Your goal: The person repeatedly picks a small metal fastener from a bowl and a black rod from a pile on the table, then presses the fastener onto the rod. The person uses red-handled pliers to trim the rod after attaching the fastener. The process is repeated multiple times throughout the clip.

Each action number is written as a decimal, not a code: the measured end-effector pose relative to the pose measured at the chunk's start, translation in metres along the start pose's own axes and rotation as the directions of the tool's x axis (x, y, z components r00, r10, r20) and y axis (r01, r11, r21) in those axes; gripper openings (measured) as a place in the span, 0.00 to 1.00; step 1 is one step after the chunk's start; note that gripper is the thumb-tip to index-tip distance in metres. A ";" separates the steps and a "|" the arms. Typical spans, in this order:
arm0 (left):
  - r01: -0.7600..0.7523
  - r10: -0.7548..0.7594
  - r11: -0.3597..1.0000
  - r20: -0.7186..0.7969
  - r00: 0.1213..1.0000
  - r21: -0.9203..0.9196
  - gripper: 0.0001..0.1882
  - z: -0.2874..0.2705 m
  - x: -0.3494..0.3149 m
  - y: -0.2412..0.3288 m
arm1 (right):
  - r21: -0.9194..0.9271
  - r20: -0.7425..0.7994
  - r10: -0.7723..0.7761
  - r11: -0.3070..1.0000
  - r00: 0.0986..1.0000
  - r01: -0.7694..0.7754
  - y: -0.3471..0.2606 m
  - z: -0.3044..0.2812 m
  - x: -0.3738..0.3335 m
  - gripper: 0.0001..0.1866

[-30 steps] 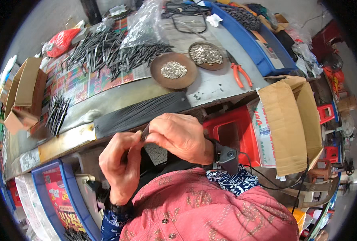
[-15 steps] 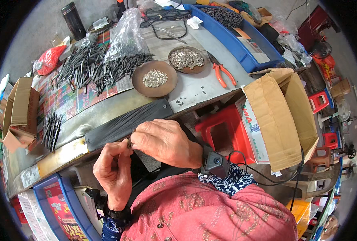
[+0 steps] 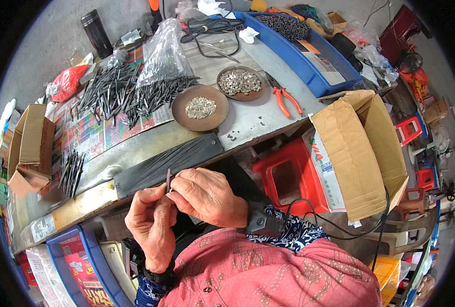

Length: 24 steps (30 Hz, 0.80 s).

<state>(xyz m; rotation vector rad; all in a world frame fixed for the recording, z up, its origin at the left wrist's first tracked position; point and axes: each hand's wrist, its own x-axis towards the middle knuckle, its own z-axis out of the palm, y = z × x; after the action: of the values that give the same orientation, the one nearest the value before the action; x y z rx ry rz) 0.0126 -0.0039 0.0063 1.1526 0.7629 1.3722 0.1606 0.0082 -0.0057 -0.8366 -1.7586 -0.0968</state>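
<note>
Two bowls [image 3: 180,111] [image 3: 256,95], orange-handled pliers [image 3: 279,101], blue tray [image 3: 296,68], beyond both hands [image 3: 155,225] [image 3: 207,197]

Counter [image 3: 248,116] ahead of you. From the pliers [image 3: 277,91]: dishes [image 3: 200,125] left, tray [image 3: 284,59] behind-right, carton [image 3: 346,153] right, nearer you; your hands [image 3: 208,196] nearer, left.

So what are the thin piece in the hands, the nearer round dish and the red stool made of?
Thin piece: perhaps metal, from its dull greyish look; too small to be sure.
Nearer round dish: maybe wood or rusted metal; its matte brown surface suits either.
Red stool: most likely plastic, being smooth, evenly coloured and moulded-looking.
</note>
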 end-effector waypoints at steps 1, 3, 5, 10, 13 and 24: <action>0.011 -0.011 1.000 -0.004 1.000 -0.011 0.06 0.001 0.000 0.000 | -0.008 0.009 0.025 1.000 1.000 -0.025 -0.001 0.001 -0.001 0.11; 0.034 -0.034 0.999 -0.017 0.999 -0.004 0.06 0.003 0.000 0.002 | -0.028 0.020 0.046 0.999 0.999 -0.045 0.000 0.004 -0.002 0.08; 0.052 -0.052 0.999 -0.026 0.998 0.003 0.05 0.006 0.000 0.003 | -0.043 0.036 0.059 0.997 0.998 -0.057 0.003 0.007 -0.001 0.08; 0.065 -0.066 0.997 -0.034 0.997 -0.035 0.05 0.006 -0.002 0.002 | 0.197 0.110 0.265 0.939 0.958 -0.282 0.004 0.001 0.001 0.09; 0.080 -0.082 0.994 -0.026 0.996 -0.073 0.06 0.001 -0.001 0.002 | 0.377 0.256 0.484 0.747 0.837 -0.548 -0.004 -0.006 0.002 0.21; 0.050 -0.051 0.996 -0.015 0.999 -0.076 0.07 -0.003 -0.002 0.002 | 0.450 0.281 0.445 0.721 0.850 -0.526 -0.007 -0.001 0.013 0.33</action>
<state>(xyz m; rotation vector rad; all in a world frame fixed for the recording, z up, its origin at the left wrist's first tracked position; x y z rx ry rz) 0.0090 -0.0053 0.0071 1.0567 0.7412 1.3591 0.1562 0.0090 0.0085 -0.8901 -1.5294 0.7861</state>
